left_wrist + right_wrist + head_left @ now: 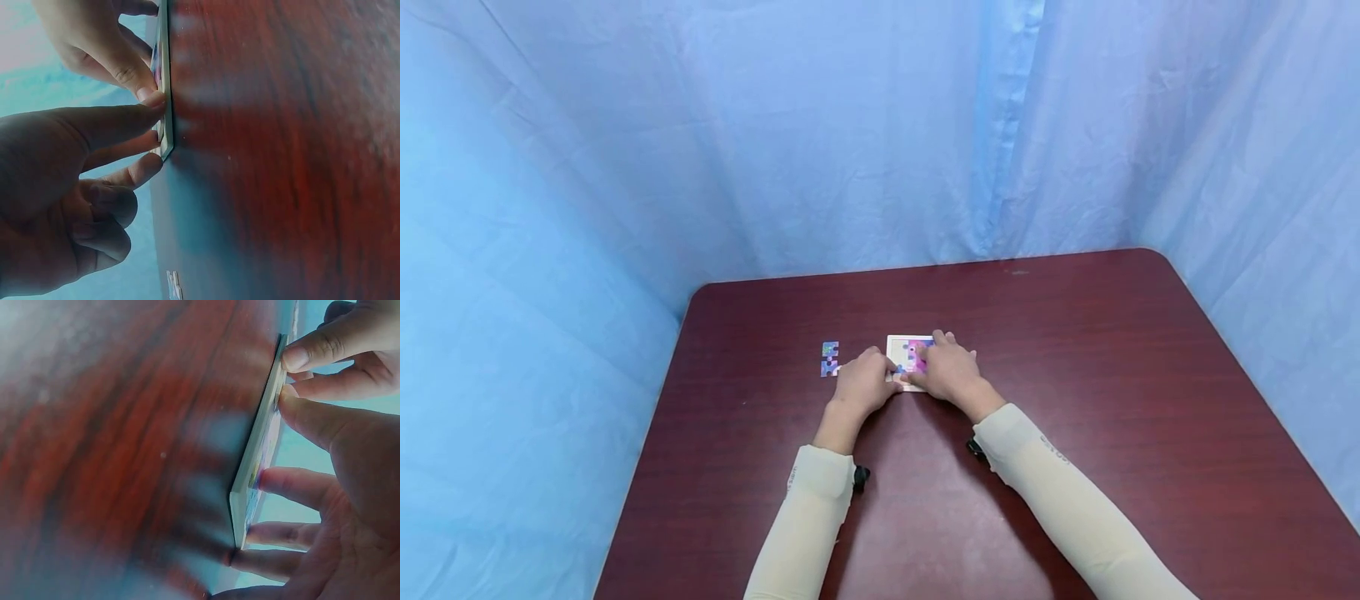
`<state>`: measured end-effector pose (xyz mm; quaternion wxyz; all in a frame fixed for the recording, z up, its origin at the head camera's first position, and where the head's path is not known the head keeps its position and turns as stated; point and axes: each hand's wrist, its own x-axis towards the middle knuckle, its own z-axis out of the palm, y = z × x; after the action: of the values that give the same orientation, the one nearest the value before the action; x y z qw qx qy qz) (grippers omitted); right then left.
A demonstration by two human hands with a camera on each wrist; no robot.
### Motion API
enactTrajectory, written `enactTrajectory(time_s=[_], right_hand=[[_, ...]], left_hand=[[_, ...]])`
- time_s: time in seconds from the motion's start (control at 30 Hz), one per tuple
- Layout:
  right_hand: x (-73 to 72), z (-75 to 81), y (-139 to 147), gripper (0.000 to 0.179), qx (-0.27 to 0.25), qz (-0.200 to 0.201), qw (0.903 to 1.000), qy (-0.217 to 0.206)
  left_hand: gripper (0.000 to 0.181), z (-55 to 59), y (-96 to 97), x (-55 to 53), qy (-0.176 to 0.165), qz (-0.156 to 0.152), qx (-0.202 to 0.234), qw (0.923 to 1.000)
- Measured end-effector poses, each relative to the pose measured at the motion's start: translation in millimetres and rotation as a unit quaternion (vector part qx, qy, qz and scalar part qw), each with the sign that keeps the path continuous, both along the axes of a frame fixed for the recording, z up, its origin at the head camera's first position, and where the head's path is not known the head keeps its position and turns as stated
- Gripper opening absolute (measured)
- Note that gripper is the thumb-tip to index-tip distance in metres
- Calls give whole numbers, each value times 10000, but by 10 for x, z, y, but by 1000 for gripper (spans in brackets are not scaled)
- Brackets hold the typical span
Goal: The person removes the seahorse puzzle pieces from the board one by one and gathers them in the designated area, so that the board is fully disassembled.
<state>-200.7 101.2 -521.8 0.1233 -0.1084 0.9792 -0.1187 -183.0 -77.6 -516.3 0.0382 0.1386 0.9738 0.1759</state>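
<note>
Dark red table [1075, 333], blue curtains [850, 125] behind. Mid-table: puzzle board [897, 353], right hand [951, 369] spread over it; left hand [862, 382] narrow at near-left corner, pinch unclear. Uneven pressing might tip pieces [913, 353] up.

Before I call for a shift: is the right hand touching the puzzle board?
Touching. In the right wrist view, the right hand rests its thumb and fingertips on the puzzle board.
</note>
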Motion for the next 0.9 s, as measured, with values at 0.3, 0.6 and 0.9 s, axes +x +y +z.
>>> enactTrajectory(time_s=[0.3, 0.6, 0.9], right_hand=[[-19, 44, 59, 53, -2, 140, 9998, -133], [-32, 40, 78, 67, -32, 177, 9995, -271], [-19, 34, 100, 67, 54, 93, 9994, -319]], left_hand=[[23, 52, 19, 11, -172, 59, 24, 9998], [24, 16, 4, 0, -215, 137, 26, 9997], [25, -1, -26, 28, -118, 4, 175, 9998]])
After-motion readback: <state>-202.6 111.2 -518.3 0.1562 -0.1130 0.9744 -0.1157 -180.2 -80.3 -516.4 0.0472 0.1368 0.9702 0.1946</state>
